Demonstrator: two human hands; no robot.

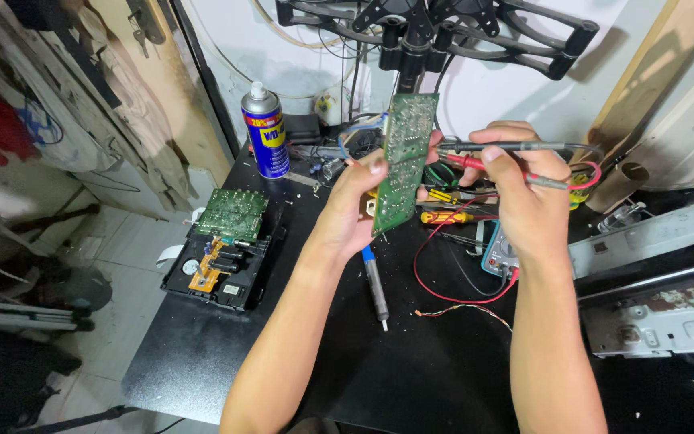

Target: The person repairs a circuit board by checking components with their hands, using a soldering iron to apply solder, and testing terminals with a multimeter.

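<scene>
Left hand [355, 209] fingers clamp green circuit board [399, 161] upright; right hand [524, 189] fingers pinch probes [516, 147], apparently both; steady tips, avoid bridging joints.

Electronics repair workshop (multimeter [498, 251], screwdrivers [443, 217])

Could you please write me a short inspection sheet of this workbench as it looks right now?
Surface: black table, crowded at the back.
Job's things: green circuit board held upright; red probe and black probe.
Clutter: spray can, opened device, soldering iron, screwdrivers, multimeter.
Hands: left hand grips the board; right hand holds both probes.
Cables: red lead loops over the table.
Surroundings: metal chassis at right.
</scene>
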